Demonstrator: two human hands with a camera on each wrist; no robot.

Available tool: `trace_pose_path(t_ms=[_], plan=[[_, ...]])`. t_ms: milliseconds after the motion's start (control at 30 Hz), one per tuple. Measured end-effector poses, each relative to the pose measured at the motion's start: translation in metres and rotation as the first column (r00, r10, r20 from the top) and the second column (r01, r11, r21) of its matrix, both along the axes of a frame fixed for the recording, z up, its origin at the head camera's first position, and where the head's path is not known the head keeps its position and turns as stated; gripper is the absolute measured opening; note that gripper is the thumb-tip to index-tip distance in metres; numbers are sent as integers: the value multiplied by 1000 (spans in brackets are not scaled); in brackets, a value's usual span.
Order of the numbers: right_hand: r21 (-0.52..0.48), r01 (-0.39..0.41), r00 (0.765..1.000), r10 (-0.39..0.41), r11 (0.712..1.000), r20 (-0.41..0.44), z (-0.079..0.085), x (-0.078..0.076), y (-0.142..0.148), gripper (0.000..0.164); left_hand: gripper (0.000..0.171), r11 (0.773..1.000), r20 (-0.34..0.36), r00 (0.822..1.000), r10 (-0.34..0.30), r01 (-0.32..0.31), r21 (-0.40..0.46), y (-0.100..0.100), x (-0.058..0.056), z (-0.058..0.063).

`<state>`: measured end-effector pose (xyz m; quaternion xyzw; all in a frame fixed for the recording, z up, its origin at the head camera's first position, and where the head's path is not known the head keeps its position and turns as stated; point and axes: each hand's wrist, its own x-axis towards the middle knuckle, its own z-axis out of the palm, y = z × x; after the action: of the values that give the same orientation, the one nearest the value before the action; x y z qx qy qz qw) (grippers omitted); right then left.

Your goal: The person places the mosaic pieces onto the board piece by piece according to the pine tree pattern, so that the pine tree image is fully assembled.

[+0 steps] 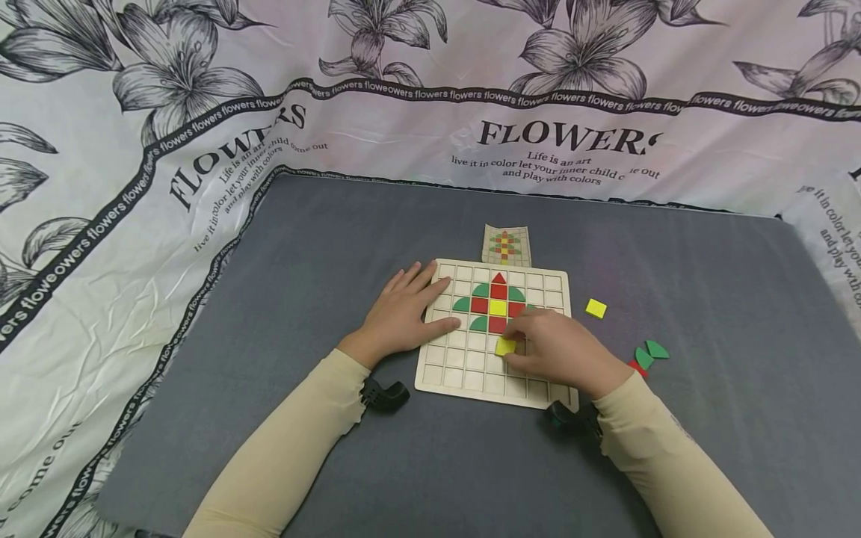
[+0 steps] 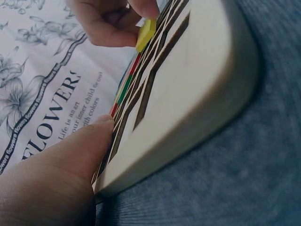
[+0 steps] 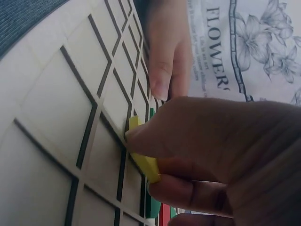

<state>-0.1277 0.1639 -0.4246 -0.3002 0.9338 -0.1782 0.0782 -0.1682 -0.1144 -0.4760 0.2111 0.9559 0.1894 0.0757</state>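
Presently, the right hand (image 1: 565, 347) pinches a yellow square (image 1: 504, 347) at the gridded board (image 1: 464, 377), just nearer than its red and green pieces; the left hand (image 1: 398, 312), fingers spread, touches the board's left side. A patterned card (image 1: 493, 258) lies beyond; another yellow tile (image 1: 596, 308) sits right, on the bench (image 1: 444, 471).

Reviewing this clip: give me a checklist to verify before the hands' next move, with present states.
1. Right hand grips the yellow tile: ok, pinched between thumb and fingers.
2. Tile lies flat in a cell: not ok, held tilted.
3. Left hand steadies the board: ok, resting on its left edge.
4. Card visible: ok, just beyond the board.
5. Every cell around the right hand checked: cannot tell, the hand hides some.
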Motion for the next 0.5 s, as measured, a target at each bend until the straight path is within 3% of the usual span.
trace_pose_path(t_ms=[500], plan=[[-30, -57, 997, 56, 998, -47, 2, -1, -9, 14, 86, 1000, -2, 1000, -2, 2, -4, 0, 0, 0]])
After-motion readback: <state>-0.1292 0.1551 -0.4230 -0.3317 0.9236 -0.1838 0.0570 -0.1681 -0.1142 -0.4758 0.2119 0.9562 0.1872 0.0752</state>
